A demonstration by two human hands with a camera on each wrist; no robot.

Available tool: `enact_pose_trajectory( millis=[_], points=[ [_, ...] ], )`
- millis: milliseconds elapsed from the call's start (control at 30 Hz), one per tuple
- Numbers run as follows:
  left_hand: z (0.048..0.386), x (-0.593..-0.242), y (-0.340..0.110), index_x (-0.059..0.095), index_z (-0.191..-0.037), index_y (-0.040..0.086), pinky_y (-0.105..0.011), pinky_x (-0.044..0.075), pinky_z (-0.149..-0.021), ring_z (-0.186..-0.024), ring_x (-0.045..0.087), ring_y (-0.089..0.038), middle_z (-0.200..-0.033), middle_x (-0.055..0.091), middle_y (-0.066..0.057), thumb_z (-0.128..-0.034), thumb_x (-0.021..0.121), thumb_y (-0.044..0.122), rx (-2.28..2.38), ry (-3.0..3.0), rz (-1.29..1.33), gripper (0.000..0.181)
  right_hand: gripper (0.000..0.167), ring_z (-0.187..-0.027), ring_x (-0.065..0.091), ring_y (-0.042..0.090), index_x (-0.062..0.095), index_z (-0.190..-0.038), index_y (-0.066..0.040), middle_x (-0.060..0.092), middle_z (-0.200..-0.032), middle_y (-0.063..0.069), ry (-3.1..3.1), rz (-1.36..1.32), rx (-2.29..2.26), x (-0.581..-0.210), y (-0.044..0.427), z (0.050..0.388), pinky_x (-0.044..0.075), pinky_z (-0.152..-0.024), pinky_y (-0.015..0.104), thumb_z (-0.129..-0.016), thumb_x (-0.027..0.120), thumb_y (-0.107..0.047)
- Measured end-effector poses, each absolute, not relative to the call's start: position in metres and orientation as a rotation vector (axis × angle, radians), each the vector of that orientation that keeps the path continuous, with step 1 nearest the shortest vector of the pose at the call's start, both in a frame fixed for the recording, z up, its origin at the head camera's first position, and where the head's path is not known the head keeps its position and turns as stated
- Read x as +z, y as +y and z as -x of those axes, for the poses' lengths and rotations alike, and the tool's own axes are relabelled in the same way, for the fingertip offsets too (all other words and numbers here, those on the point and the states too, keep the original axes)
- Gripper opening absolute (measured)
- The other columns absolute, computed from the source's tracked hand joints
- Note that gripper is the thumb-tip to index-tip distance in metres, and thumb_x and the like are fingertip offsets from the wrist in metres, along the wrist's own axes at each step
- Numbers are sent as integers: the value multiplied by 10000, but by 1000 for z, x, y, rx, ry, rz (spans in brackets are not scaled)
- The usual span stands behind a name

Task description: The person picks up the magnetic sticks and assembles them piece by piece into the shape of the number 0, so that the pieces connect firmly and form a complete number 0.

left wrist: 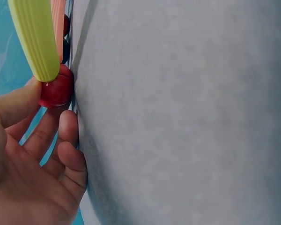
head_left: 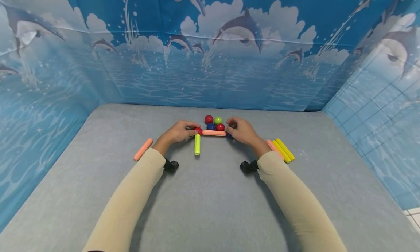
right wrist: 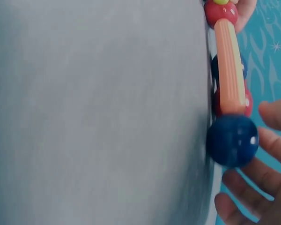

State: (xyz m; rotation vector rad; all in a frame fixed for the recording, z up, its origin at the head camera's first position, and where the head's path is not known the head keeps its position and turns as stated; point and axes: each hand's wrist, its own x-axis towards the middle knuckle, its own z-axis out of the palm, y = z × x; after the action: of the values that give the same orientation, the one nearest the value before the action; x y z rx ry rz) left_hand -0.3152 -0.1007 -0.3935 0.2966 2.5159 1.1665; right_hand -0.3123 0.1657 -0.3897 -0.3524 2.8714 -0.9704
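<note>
My left hand (head_left: 178, 132) pinches a red ball (left wrist: 57, 89) between thumb and fingers. A lime-yellow rod (head_left: 197, 145) meets that ball and points toward me. From the same ball an orange rod (head_left: 214, 133) runs right to a dark blue ball (right wrist: 232, 140). Around that blue ball my right hand (head_left: 242, 131) has its fingers loosely spread; the thumb stands apart from it, and whether a fingertip touches is hard to tell. Just behind the orange rod lie another blue ball (head_left: 211, 126) and a second red ball (head_left: 220, 127).
Farther back sit a red ball (head_left: 208, 119) and a green ball (head_left: 218, 120). A loose orange rod (head_left: 143, 149) lies beside my left forearm. By my right forearm are two yellow rods (head_left: 284, 149) and an orange rod (head_left: 275, 148). A dolphin-print curtain (head_left: 210, 73) borders the grey table (head_left: 210, 201).
</note>
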Motion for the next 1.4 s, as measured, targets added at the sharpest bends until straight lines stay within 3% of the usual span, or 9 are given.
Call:
enact_pose_trajectory(
  millis=[367,700,833,967,1100,1400],
  points=[
    [317,-392,-103,573,-1406,187,-420,454,-1039,-1352,478,-268,-1470,525,-95,-1019,556,223,1204,2494,-299,389,475,-1195,581,331,582,-1332,-38,625,-1298,179,2829,231,-918,-387,144,320,481,-996,483,-964,587,-336],
    [315,-394,-101,581,-1399,200,-366,458,-947,-1320,498,-257,-1472,526,-86,-1018,559,223,1227,2491,-275,382,458,-1190,573,318,599,-1309,-50,619,-1294,163,2812,193,-964,-391,145,320,483,-992,472,-966,599,-353],
    [315,-396,-100,582,-1398,200,-358,463,-937,-1324,502,-259,-1467,532,-86,-1018,558,223,1232,2493,-275,381,431,-1131,594,310,617,-1282,-54,631,-1264,163,2831,177,-993,-390,148,319,510,-917,444,-965,620,-346],
    [313,-395,-99,584,-1396,199,-387,468,-978,-1341,494,-263,-1470,529,-85,-1018,559,227,1238,2492,-268,380,401,-1111,585,316,641,-1232,-54,643,-1240,165,2900,188,-990,-385,152,316,512,-868,438,-952,643,-341],
    [312,-394,-98,578,-1402,200,-402,459,-1004,-1333,492,-259,-1482,518,-88,-1018,557,232,1233,2494,-265,386,408,-1169,564,325,653,-1197,-68,641,-1254,154,2956,208,-977,-378,156,309,506,-900,463,-915,690,-361],
    [311,-395,-98,582,-1399,199,-429,456,-1039,-1343,480,-269,-1481,518,-92,-1014,564,239,1229,2498,-256,387,324,-865,637,222,658,-1165,-78,708,-1107,111,2953,609,-873,-364,163,273,515,-696,325,-890,739,-231]
  ],
)
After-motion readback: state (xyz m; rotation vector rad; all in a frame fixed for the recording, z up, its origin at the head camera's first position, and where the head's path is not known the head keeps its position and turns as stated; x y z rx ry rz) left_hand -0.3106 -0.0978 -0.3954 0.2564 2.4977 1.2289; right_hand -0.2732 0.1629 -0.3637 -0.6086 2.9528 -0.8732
